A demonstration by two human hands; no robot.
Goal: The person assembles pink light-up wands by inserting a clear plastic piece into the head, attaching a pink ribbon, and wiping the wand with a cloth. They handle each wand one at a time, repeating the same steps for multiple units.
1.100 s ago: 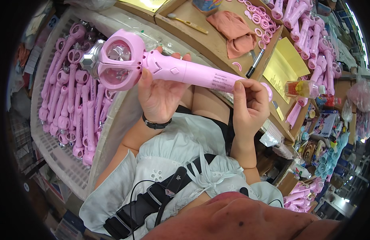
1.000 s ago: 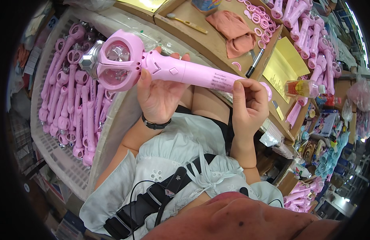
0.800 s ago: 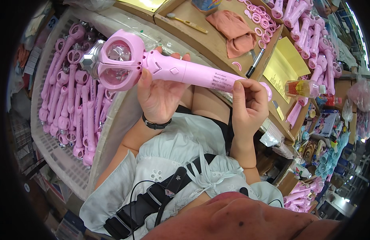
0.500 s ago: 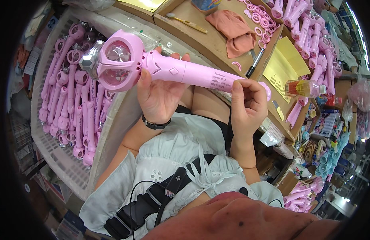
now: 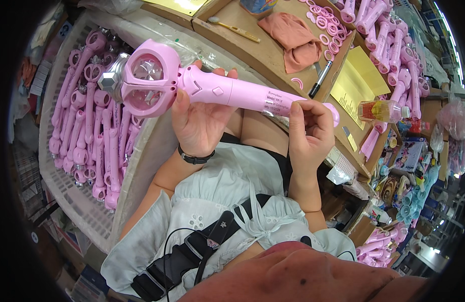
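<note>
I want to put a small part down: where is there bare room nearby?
Beyond the held wand, the cardboard tray has a small bare patch, bordered by the yellow brush and the orange cloth. Crowded: the tray's upper right, strewn with pink rings, and the white basket, packed with pink wands.

A pale mint blouse (image 5: pixel 227 173) with wide, flared sleeves (image 5: pixel 137 241) was worn, its front tied in a ribbon bow (image 5: pixel 264 227) and pierced with eyelet flowers (image 5: pixel 196 220). A broad black harness strap (image 5: pixel 178 260), fitted with buckles (image 5: pixel 193 247), was fastened across it, a thin black cable (image 5: pixel 165 255) looped alongside. The left wrist (image 5: pixel 200 145) was circled by a slim black band (image 5: pixel 195 159); a black lower garment (image 5: pixel 276 158) was partly covered.
</note>
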